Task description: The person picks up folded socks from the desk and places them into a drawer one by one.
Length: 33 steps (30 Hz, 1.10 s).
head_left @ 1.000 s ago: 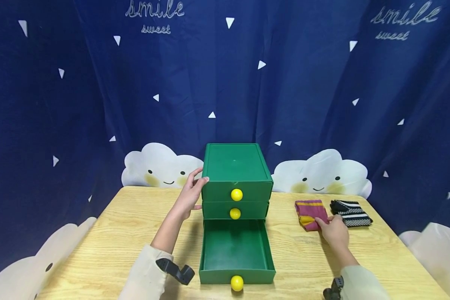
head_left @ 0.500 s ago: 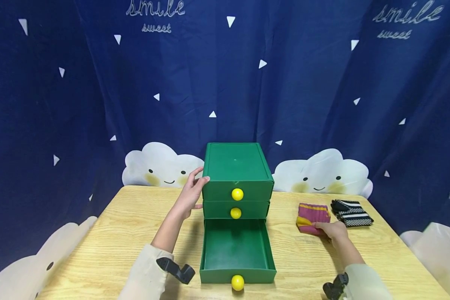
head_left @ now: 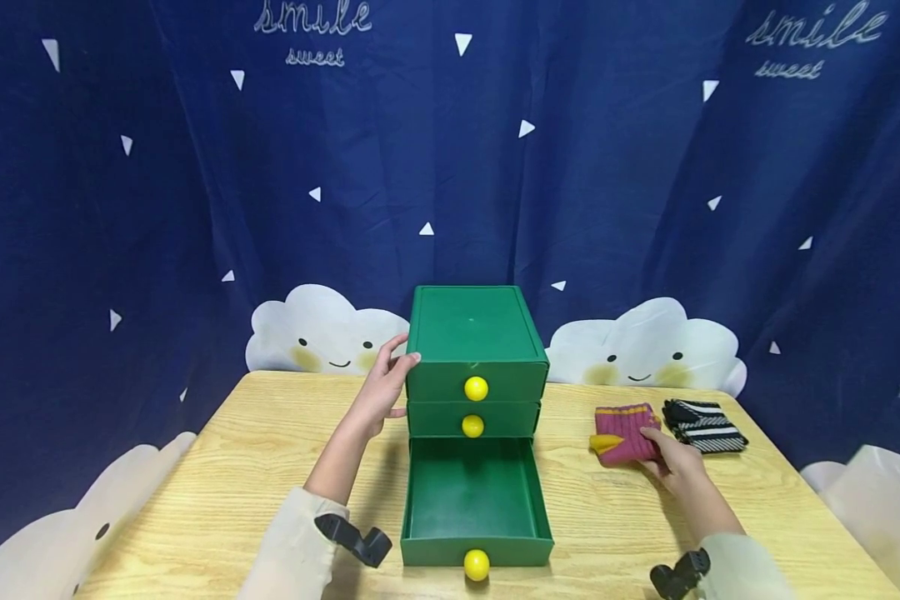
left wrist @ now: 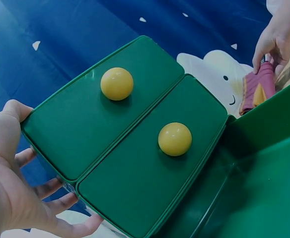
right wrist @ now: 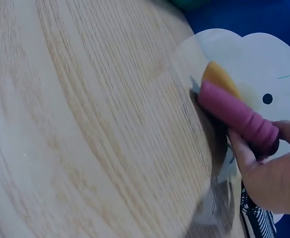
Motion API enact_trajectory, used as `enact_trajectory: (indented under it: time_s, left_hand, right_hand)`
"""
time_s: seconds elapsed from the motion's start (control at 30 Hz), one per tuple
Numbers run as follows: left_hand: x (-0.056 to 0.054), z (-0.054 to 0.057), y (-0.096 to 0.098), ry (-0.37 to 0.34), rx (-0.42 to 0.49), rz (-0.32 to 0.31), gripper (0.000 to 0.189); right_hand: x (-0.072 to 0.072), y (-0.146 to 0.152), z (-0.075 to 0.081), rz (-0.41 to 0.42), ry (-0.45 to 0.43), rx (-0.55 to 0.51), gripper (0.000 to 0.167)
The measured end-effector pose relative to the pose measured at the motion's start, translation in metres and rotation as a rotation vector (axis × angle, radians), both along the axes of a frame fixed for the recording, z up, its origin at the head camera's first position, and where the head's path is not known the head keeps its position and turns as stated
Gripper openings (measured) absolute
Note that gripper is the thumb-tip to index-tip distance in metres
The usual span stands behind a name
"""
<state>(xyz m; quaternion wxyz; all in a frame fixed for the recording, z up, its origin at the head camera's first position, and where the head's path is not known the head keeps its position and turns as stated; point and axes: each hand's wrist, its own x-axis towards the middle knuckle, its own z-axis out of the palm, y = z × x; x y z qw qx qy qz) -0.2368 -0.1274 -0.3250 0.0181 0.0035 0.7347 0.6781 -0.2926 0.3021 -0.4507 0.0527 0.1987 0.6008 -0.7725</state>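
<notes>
A small green drawer cabinet (head_left: 473,382) stands mid-table, its bottom drawer (head_left: 476,551) pulled out and bare inside. My left hand (head_left: 379,390) rests against its left side, with the thumb at the top front corner and the fingers spread along the wall. To the right, my right hand (head_left: 678,463) pinches the near right edge of a folded magenta sock (head_left: 624,434) with yellow patches. The right wrist view shows the sock (right wrist: 234,110) between thumb and fingers, apparently tilted off the wood. Beside it lies a folded black-and-white patterned textile (head_left: 705,426).
Yellow round knobs (head_left: 476,388) stick out from the drawer fronts. The wooden table (head_left: 270,467) extends to both sides of the cabinet. A dark blue curtain (head_left: 360,208) with white clouds hangs behind it.
My right hand has taken hold of the magenta sock, which has shifted slightly and now tilts up at its near edge. The left hand, cabinet and drawer stay put.
</notes>
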Motion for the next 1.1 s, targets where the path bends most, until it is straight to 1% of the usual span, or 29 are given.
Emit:
enact_trajectory:
  time_s: [0.03, 0.1, 0.13, 0.17, 0.23, 0.27, 0.3, 0.33, 0.53, 0.6, 0.7, 0.77, 0.9, 1.03, 1.1]
  left_hand:
    - [0.0, 0.0, 0.0, 0.0, 0.0, 0.0, 0.057]
    - [0.0, 0.0, 0.0, 0.001, 0.001, 0.0, 0.056]
    - [-0.001, -0.001, 0.0, 0.002, 0.001, 0.0, 0.057]
    - [-0.001, -0.001, 0.0, 0.002, 0.0, 0.0, 0.057]
    - [-0.001, -0.001, -0.001, 0.002, 0.002, 0.0, 0.056]
    - [-0.001, -0.001, -0.001, 0.001, 0.003, 0.0, 0.056]
    - [-0.001, -0.001, -0.001, 0.003, 0.003, -0.001, 0.056]
    - [-0.001, -0.001, -0.001, 0.001, 0.004, -0.002, 0.056]
    - [0.0, -0.001, -0.001, 0.003, 0.0, -0.005, 0.057]
    - [0.0, 0.0, -0.001, 0.006, -0.002, -0.004, 0.057]
    - [0.001, 0.001, -0.001, 0.009, -0.001, -0.002, 0.056]
    - [0.002, 0.002, -0.001, 0.01, 0.0, -0.004, 0.057]
    - [0.004, 0.002, -0.001, 0.011, 0.001, -0.007, 0.057]
    - [0.005, 0.003, 0.0, 0.011, 0.002, -0.004, 0.057]
    - [0.005, 0.003, 0.0, 0.011, 0.003, -0.003, 0.057]
  right_hand:
    - [0.0, 0.002, 0.0, 0.026, 0.004, -0.055, 0.016]
    - [0.0, 0.004, -0.001, 0.089, 0.002, -0.114, 0.011]
    - [0.001, 0.006, -0.001, 0.13, 0.005, -0.128, 0.019]
    - [0.001, 0.007, -0.002, 0.164, 0.005, -0.149, 0.035]
    - [0.001, 0.008, -0.002, 0.223, 0.003, -0.148, 0.068]
    - [0.001, 0.009, -0.002, 0.244, 0.007, -0.141, 0.08]
    - [0.002, 0.009, -0.002, 0.257, 0.011, -0.139, 0.087]
    - [0.002, 0.009, -0.002, 0.267, 0.013, -0.14, 0.09]
    - [0.006, 0.006, 0.002, 0.334, 0.056, -0.117, 0.085]
    - [0.009, 0.004, 0.005, 0.355, 0.073, -0.106, 0.083]
    - [0.014, 0.001, 0.013, 0.357, 0.09, -0.081, 0.081]
    - [0.018, -0.002, 0.019, 0.354, 0.099, -0.061, 0.074]
    - [0.03, -0.007, 0.032, 0.359, 0.134, -0.029, 0.051]
    - [0.04, -0.013, 0.044, 0.396, 0.182, -0.045, 0.048]
    - [0.044, -0.016, 0.048, 0.431, 0.21, -0.058, 0.049]
